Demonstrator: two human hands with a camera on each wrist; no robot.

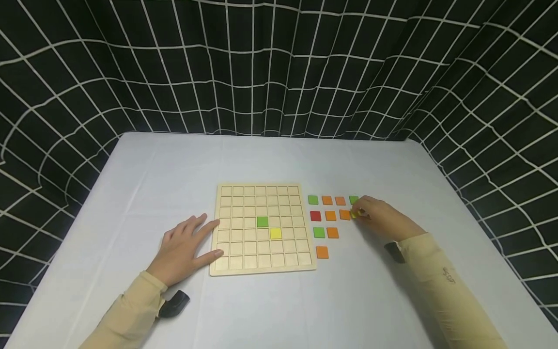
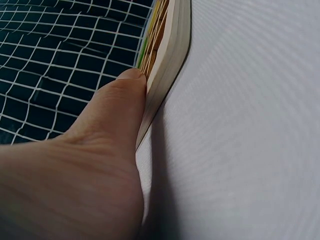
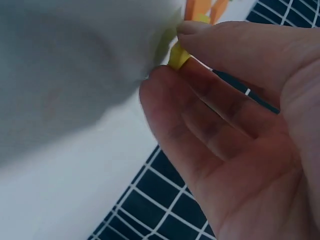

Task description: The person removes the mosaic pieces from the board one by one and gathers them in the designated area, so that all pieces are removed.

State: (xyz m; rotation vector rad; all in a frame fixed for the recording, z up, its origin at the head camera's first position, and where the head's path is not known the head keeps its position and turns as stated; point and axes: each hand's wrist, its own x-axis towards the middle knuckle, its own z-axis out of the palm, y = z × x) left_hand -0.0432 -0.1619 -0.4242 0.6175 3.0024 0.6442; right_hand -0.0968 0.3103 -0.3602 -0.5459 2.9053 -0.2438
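Observation:
A pale wooden grid board (image 1: 261,270) lies on the table, with a green tile (image 1: 262,221) and a yellow tile (image 1: 275,233) in two of its squares. My left hand (image 1: 180,249) rests at the board's left edge, fingers spread, with index fingertip and thumb on the rim. In the left wrist view the thumb (image 2: 112,107) lies against the board's side. To the right of the board, my right hand (image 1: 385,218) pinches another yellow tile (image 3: 178,55) between thumb and fingers, close over the table. The fingers hide part of this tile.
Between the board and my right hand, loose tiles lie in rough rows: several orange ones (image 1: 330,216), a red one (image 1: 316,216) and green ones (image 1: 313,199). The white-covered table (image 1: 174,160) ends at a dark curtain with white grid lines (image 1: 279,72).

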